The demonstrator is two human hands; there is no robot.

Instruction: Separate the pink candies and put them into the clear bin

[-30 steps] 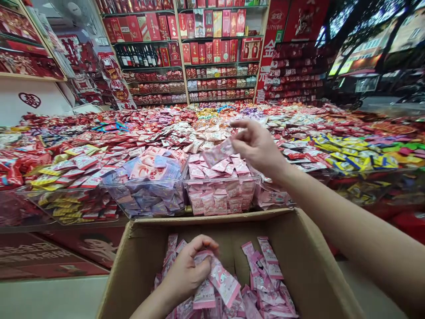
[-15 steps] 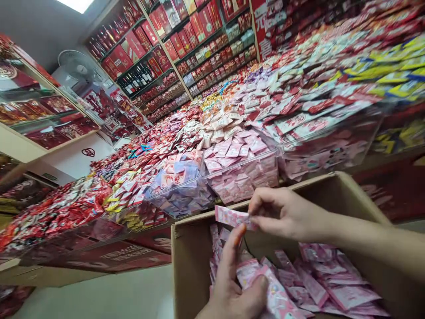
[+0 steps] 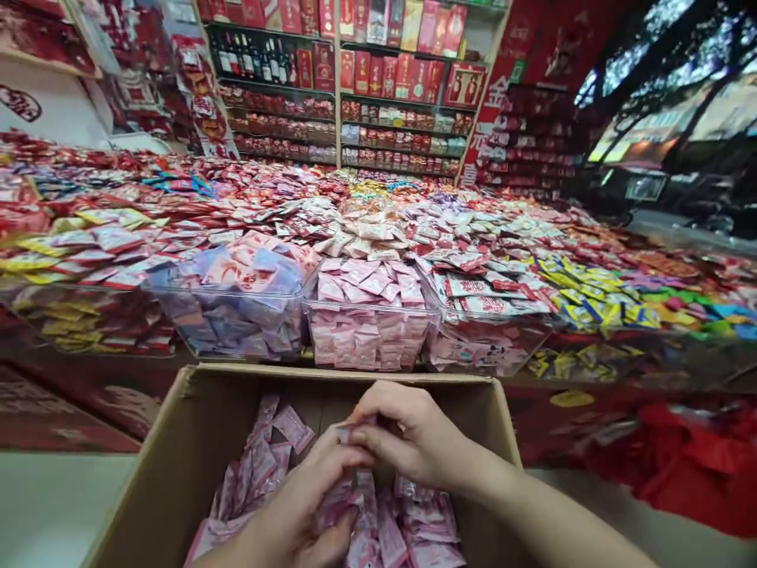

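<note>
My left hand point(image 3: 316, 493) reaches into the cardboard box, its fingers curled and its thumb below. A pink packet point(image 3: 337, 511) shows between that thumb and the fingers, partly covered. Against the left fingertips, my right hand point(image 3: 408, 438) is closed in a pinch. Only a pale sliver shows at the pinch; the packet there is mostly hidden by the fingers. Beneath both hands, several pink printed packets point(image 3: 429, 525) lie loose in the cardboard box point(image 3: 159, 481). More of them lean in a heap at the box's left side.
Beyond the box's far edge stands a clear bin point(image 3: 370, 339) of pink packets. A bin point(image 3: 236, 323) of bluish packets is left of it, and one point(image 3: 490, 339) of red-and-white packets right. Shelves point(image 3: 384, 75) rise behind. Red cloth point(image 3: 698, 473) lies at right.
The view has levelled and swung right, so the box appears further left. My hands have come together, and the packet pinched in my right hand is now mostly hidden.
</note>
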